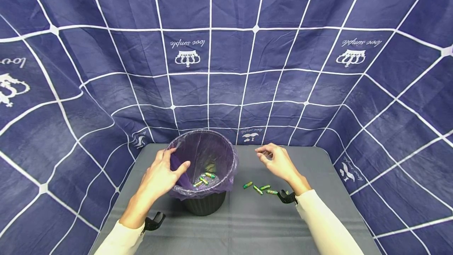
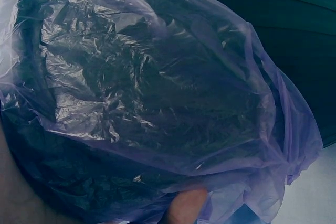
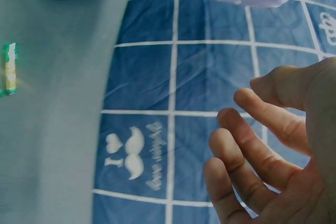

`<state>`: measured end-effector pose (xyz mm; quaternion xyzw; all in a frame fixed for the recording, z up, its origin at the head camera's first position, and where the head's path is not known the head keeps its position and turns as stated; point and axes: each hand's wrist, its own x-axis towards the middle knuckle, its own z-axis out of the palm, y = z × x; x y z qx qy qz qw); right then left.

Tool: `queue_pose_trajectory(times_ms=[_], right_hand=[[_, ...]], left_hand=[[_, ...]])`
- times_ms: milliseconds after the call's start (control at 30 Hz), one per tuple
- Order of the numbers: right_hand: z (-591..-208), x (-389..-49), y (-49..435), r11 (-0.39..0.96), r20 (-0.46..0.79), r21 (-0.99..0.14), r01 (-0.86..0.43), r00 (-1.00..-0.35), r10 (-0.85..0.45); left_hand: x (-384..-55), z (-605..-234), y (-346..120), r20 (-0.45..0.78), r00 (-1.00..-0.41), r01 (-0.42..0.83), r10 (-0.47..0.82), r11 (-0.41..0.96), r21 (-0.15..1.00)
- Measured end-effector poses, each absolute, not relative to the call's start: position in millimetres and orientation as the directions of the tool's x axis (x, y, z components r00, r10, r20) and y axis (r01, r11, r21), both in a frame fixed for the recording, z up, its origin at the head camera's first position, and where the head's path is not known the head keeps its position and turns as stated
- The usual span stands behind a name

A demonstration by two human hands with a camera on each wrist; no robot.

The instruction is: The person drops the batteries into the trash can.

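Note:
At the left rim of a dark ribbed trash can (image 1: 205, 204), my left hand (image 1: 159, 176) grips the edge through the purple liner bag (image 1: 226, 186), thumb spread from the fingers. Its thumb (image 2: 188, 206) shows at the bottom of the left wrist view, beside the crinkled plastic. Several green-and-gold batteries (image 1: 203, 180) lie inside the can on the liner. My right hand (image 1: 277, 162) hovers right of the can, fingers loosely bent and holding nothing. On the tabletop below it lie several more batteries, one (image 1: 247, 185) nearest the can. One battery (image 3: 11, 69) appears in the right wrist view.
The can stands on the left of a grey tabletop (image 1: 255, 227). Blue cloth (image 1: 233, 50) with white grid lines hangs behind and along both sides. A black strap mount (image 1: 287, 197) sits on the right wrist, another (image 1: 154, 221) on the left.

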<state>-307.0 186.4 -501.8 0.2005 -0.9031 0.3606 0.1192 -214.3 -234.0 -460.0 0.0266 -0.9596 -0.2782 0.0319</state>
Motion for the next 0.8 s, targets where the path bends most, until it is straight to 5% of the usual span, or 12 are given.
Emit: queue_pose_trajectory(times_ms=[800], right_hand=[[-595.4,-285.0,266.5,0.783,0.184,-0.541,-0.306,-0.952,-0.244]], left_hand=[[-214.7,-456.9,-234.7,0.034,-0.997,-0.036,-0.064,0.848,0.529]])
